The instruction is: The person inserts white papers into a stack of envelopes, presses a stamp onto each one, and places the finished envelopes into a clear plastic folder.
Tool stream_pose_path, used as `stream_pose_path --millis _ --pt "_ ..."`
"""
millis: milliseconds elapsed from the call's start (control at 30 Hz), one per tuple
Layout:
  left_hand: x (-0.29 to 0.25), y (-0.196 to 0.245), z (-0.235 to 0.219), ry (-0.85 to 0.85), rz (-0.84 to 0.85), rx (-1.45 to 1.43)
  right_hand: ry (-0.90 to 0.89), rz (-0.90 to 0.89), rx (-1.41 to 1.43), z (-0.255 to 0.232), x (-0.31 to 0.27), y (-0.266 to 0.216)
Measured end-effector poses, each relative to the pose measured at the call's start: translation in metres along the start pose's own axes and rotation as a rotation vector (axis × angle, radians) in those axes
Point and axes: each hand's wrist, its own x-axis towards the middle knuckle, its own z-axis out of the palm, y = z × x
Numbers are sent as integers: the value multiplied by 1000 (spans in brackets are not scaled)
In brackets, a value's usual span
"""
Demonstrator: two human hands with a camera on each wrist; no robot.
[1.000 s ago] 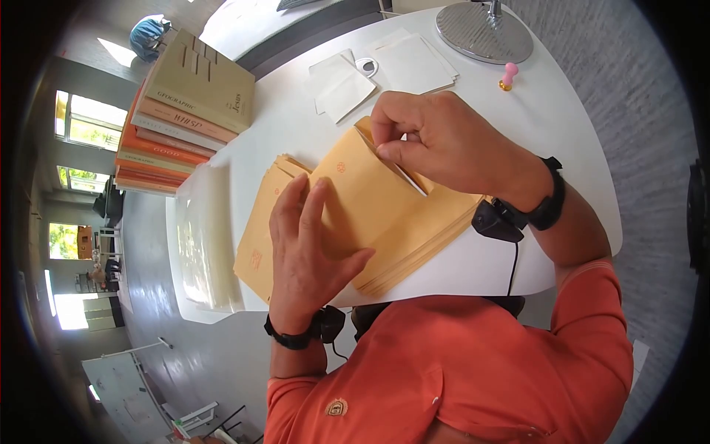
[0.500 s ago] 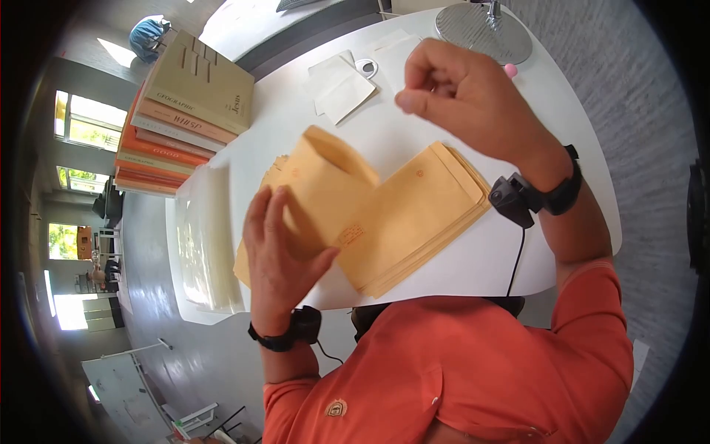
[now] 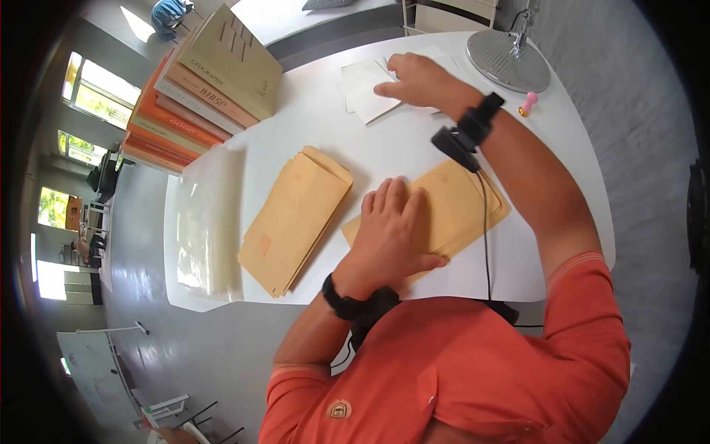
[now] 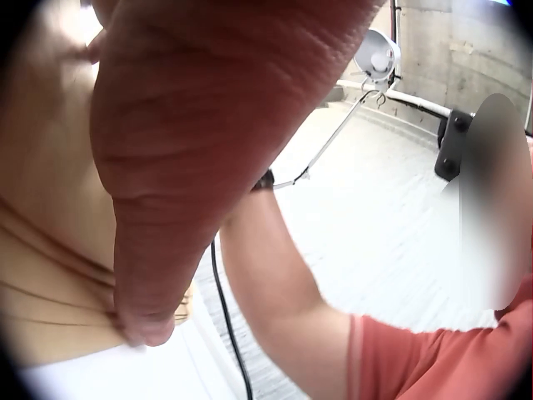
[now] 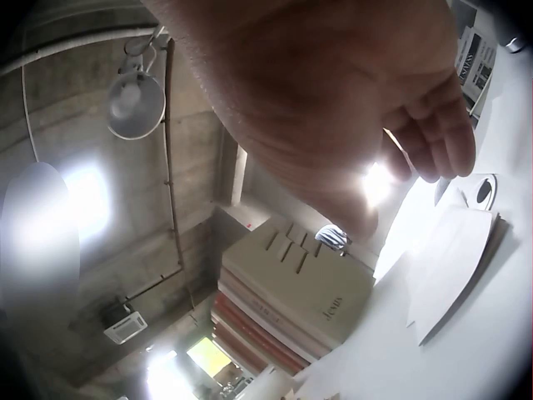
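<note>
Envelopes in two piles: one brown stack (image 3: 296,222) lies at about 8 o'clock on the white tabletop (image 3: 355,285), the other brown stack (image 3: 462,203) at about 4 o'clock, a strip of white between them. Left hand (image 3: 381,237) rests on the 4 o'clock stack, fingers extended and somewhat spread, gripping nothing. Right hand (image 3: 429,81) reaches towards 12 o'clock, over the white papers (image 3: 367,96); its fingers are loosely bent and appear released, with no item seen in them. Contact with the papers: cannot tell. The right wrist view shows a white item with a round end (image 5: 484,192) near its fingertips. Progress, as judged: partway. Envelopes are grouped into two piles, but loose white papers lie outside them, so some work seems left. Which pile is the finished one, and whether either holds anything inside, cannot be told; no count possible, as edges overlap. Pink-handled stamp (image 3: 529,101) is upright at about 2 o'clock, untouched, near the lamp base (image 3: 503,63). Books (image 3: 222,66) are piled at about 10 o'clock; clear plastic (image 3: 209,222) lies beyond the 8 o'clock stack, nearer 9 o'clock.
</note>
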Motion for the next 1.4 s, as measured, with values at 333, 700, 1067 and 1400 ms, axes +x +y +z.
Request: stream_pose_path --millis 333,700,1067,1400 --pt "2 -2 -1 -38 -46 -83 -231 281 -351 31 23 -41" --pt "-8 -8 -5 -6 -25 -115 239 137 157 21 -18 9" --pt "-6 27 -53 57 -16 -15 602 -146 651 -111 -114 -6" --pt "-17 7 -74 134 -196 59 417 -239 774 -128 -148 -30"
